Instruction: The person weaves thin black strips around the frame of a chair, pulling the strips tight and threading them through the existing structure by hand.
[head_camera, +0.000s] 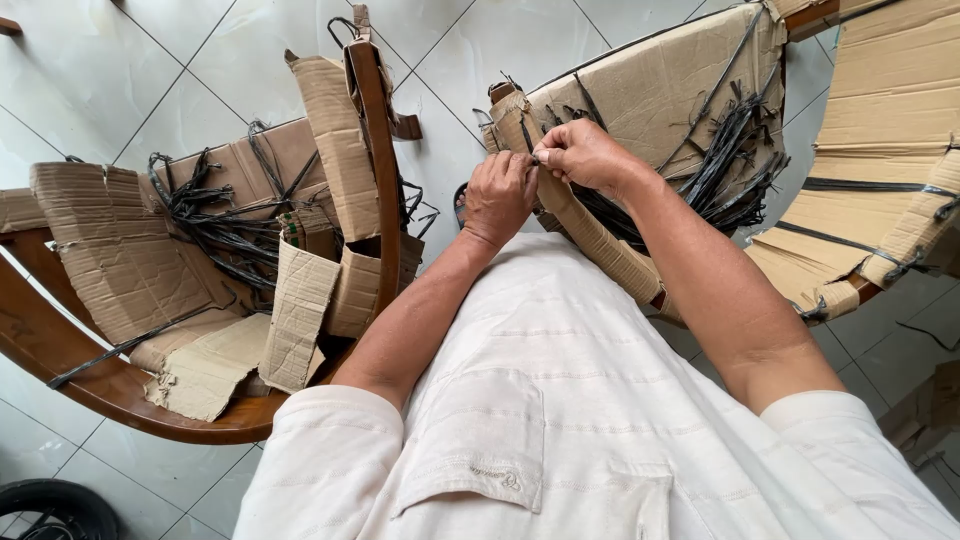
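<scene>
Both hands close together at centre, left hand (498, 196) bracing the cardboard-wrapped wooden rail (590, 235), right hand (583, 155) pinched on a black strap (537, 157) at its upper end, rail steadied against pull; stripped cardboard (120, 255) heaped left.

Glossy white tiled floor (90, 80)

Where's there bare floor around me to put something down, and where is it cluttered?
Bare white tile floor lies top left, beyond the left wooden frame, and in the strip between the two cardboard-wrapped pieces. It is crowded around both hands: cardboard wrapping, tangled black straps, and loose cardboard.
</scene>
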